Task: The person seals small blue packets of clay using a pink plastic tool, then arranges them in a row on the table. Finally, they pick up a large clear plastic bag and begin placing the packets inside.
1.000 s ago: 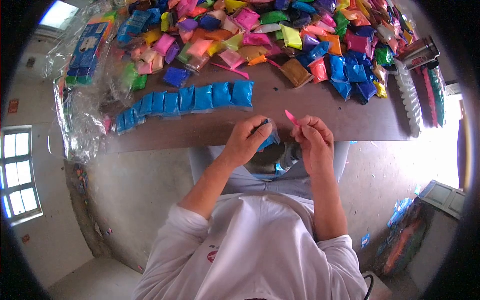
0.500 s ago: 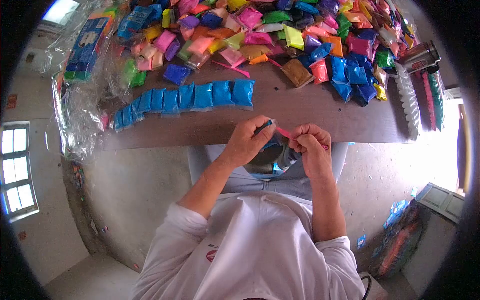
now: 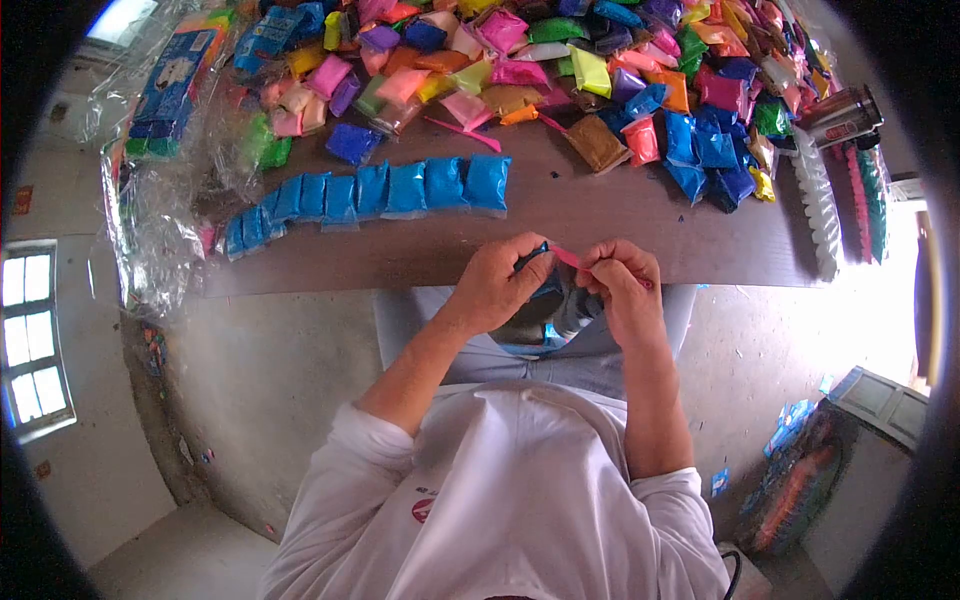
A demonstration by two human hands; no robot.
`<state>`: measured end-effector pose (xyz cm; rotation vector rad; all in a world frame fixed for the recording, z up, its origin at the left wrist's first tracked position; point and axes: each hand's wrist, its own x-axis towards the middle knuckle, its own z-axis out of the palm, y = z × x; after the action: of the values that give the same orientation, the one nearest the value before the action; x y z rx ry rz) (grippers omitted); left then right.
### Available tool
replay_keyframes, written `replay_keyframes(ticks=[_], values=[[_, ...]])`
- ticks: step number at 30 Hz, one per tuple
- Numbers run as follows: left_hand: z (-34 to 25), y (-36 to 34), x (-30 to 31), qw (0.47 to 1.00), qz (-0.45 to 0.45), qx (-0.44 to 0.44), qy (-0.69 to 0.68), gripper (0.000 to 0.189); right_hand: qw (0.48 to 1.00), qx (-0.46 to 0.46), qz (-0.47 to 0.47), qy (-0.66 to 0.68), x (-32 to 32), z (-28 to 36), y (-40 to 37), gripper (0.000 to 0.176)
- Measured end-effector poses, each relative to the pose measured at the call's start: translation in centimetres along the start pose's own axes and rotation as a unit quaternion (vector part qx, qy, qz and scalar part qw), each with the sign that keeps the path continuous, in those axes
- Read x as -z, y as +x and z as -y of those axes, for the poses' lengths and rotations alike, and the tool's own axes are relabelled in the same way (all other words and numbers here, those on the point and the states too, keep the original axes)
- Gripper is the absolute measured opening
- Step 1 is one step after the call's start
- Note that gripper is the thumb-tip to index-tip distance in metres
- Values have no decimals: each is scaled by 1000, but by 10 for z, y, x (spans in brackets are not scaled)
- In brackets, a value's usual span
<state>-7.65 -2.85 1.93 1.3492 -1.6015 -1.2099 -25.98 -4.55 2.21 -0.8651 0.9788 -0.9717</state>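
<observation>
My right hand (image 3: 624, 292) is closed around a pink plastic tool (image 3: 567, 257), whose thin blade sticks out to the left and whose ringed end shows beside my palm. The blade tip is right at the fingertips of my left hand (image 3: 500, 282). That hand pinches a small blue packet (image 3: 531, 257), mostly hidden by the thumb and fingers. Both hands are over my lap at the table's front edge. Just beyond them, a row of blue packets (image 3: 407, 188) lies side by side on the brown table (image 3: 600, 220).
A large heap of colourful packets (image 3: 500, 75) covers the back of the table. Clear plastic wrapping (image 3: 160, 240) lies at the left. A metal cup (image 3: 838, 115) and a white ridged strip (image 3: 816, 205) are at the right. Another pink tool (image 3: 465, 133) lies before the heap.
The pink tool's blade has shifted slightly upward at my left fingertips, and my right hand has turned a little. The packets on the table stay put.
</observation>
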Motion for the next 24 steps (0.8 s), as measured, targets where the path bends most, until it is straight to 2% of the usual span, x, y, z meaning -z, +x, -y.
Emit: replay_keyframes(ticks=[6, 9, 11, 12, 13, 14, 15, 16, 17, 18, 19, 20, 21, 22, 24], values=[[1, 1, 3, 999, 30, -4, 9, 21, 997, -1, 66, -29, 11, 0, 9, 14], [2, 1, 4, 999, 43, -2, 5, 23, 994, -23, 104, 19, 15, -1, 14, 14], [10, 1, -1, 999, 36, -30, 1, 25, 981, -70, 115, 137, 14, -2, 18, 14], [8, 2, -2, 998, 28, -57, -3, 26, 982, -70, 115, 137, 11, -1, 18, 14], [5, 1, 0, 998, 27, -58, -3, 26, 977, -44, 77, 193, 6, 1, 19, 13], [1, 0, 4, 998, 51, -2, -40, 27, 968, -17, 40, 248, 3, 4, 20, 12], [-3, -1, 7, 993, 73, 55, -77, 29, 968, -16, 43, 247, 4, 7, 20, 12], [-3, -2, 8, 993, 69, 53, -75, 29, 993, 56, -34, 102, 9, 11, 19, 12], [-4, -4, 9, 990, 55, 60, -111, 30, 985, 126, -110, -45, 13, 14, 19, 12], [-5, -5, 9, 986, 42, 65, -148, 32, 985, 127, -106, -44, 20, 13, 23, 12], [-6, -3, 8, 987, 39, 62, -146, 32, 954, 198, -140, -177, 28, 10, 28, 16], [-6, -1, 5, 988, 34, 49, -142, 32, 899, 265, -171, -305, 33, 9, 32, 20], [-5, 1, 2, 989, 28, 36, -137, 32, 851, 280, -157, -415, 28, 23, 31, 31], [-4, 2, 1, 990, 26, 31, -137, 32, 850, 285, -156, -416, 30, 25, 36, 31], [-3, 3, -1, 989, -15, 47, -137, 35, 705, 412, -116, -565, 30, 32, 48, 38]])
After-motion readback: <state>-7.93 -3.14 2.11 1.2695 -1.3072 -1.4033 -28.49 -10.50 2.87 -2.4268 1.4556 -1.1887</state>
